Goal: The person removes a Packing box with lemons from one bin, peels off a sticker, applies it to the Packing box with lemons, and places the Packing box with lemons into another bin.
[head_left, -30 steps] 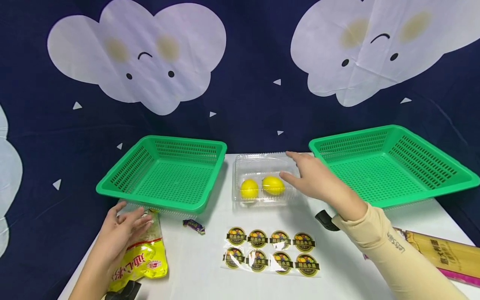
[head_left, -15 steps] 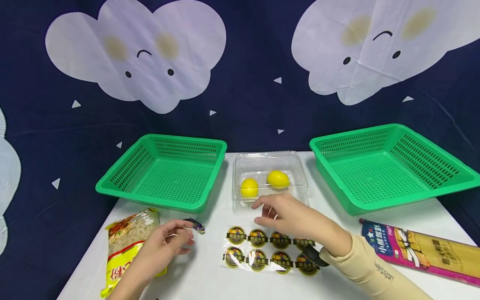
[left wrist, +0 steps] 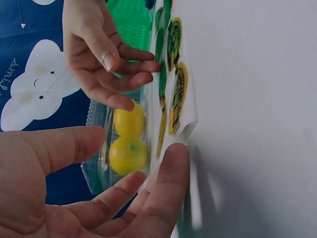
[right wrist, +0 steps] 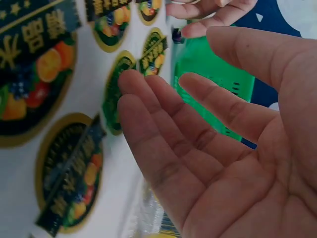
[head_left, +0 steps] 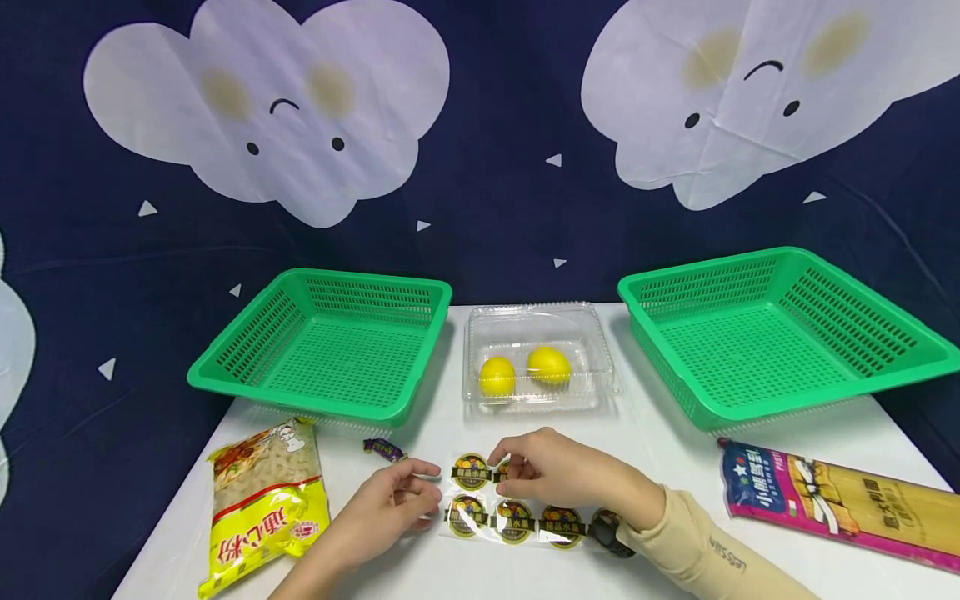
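A sheet of round fruit stickers (head_left: 513,521) lies flat on the white table, printed with dark gold-rimmed labels. My left hand (head_left: 386,512) is at its left edge, fingers loosely bent with a gap to the thumb. In the left wrist view a corner of the sheet (left wrist: 185,131) curls up right at a left fingertip (left wrist: 176,161). Over the upper row of stickers hovers my right hand (head_left: 566,471), hiding part of it, its palm facing left. The right wrist view has its fingers (right wrist: 158,144) relaxed, thumb apart, with nothing between them.
Behind the sheet stands a clear plastic box (head_left: 540,321) with two yellow lemons (head_left: 549,365). Green baskets stand at left (head_left: 352,358) and right (head_left: 750,358). A macaroni bag (head_left: 270,500) and purple candy (head_left: 385,449) lie left, a spaghetti pack (head_left: 847,508) right.
My right hand has come from the plastic box down to the stickers. My left hand has moved right, off the macaroni bag to the sheet's left edge.
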